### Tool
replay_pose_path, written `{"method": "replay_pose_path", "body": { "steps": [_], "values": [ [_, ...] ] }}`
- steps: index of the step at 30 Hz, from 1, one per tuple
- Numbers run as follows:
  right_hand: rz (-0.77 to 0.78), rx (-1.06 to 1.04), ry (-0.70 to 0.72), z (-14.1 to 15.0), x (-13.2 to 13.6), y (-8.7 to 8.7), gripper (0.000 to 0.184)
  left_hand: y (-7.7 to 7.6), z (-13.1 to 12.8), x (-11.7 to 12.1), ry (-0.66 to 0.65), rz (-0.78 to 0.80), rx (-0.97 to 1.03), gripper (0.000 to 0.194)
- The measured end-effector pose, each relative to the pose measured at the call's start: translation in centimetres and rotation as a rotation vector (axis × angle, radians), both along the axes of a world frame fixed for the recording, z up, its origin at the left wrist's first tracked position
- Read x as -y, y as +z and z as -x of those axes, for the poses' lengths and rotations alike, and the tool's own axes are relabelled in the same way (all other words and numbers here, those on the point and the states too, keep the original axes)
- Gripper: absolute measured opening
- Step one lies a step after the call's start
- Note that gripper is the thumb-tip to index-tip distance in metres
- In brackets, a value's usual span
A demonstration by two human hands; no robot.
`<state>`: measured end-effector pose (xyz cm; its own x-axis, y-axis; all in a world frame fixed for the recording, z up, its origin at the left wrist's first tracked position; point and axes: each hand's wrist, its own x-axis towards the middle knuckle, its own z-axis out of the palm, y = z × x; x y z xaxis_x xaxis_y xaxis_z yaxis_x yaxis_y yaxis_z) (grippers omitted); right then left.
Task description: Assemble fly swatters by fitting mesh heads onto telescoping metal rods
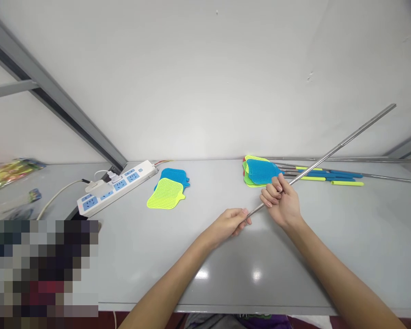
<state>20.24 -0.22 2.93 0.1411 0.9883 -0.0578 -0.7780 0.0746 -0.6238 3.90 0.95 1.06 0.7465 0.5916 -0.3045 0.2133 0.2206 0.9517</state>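
- Silver metal rod, long, slim and stepped, slants through both hands above the grey surface, running from low left to high right, its thicker end raised in front of the pale wall.
- The left hand pinches its lower end between thumb and fingers; whether any tip pokes past, I cannot tell.
- The right hand curls around it farther up, near the other but apart.
- A lime-yellow perforated swatter head lies left of the hands, overlapping a blue perforated swatter head; the left hand is nearer to both.
- The rod's axis, carried down-left, would pass on the person's side of that pair.
- Piled blue and lime swatters lie just beyond the right hand, handles stretching right.
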Motion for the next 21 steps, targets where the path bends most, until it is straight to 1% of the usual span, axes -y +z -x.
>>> {"method": "replay_pose_path", "body": {
  "steps": [2, 6, 9, 14, 17, 21],
  "values": [
    [0.002, -0.007, -0.012, -0.2, -0.2, -0.1, 0.037, -0.2, -0.1, 0.0, 0.043, -0.12, -0.048, 0.045],
    [0.012, -0.019, -0.051, -0.6, -0.4, -0.2, 0.035, -0.2, -0.1, 0.1, 0.138, -0.437, -0.173, 0.04],
    [0.033, -0.037, -0.095, -1.1, -0.5, -0.4, 0.035, 0.0, 0.0, 0.2, 0.149, -0.578, -0.242, 0.038],
    [0.064, -0.09, -0.169, -2.0, -0.8, -0.8, 0.033, 0.1, 0.2, 0.0, 0.163, -0.685, -0.318, 0.036],
    [0.07, -0.11, -0.19, -2.3, -1.0, -0.9, 0.032, 0.2, 0.2, 0.0, 0.179, -0.705, -0.326, 0.033],
    [0.074, -0.114, -0.197, -2.3, -0.9, -0.8, 0.031, 0.2, 0.2, 0.0, 0.163, -0.738, -0.365, 0.032]
  ]
}}
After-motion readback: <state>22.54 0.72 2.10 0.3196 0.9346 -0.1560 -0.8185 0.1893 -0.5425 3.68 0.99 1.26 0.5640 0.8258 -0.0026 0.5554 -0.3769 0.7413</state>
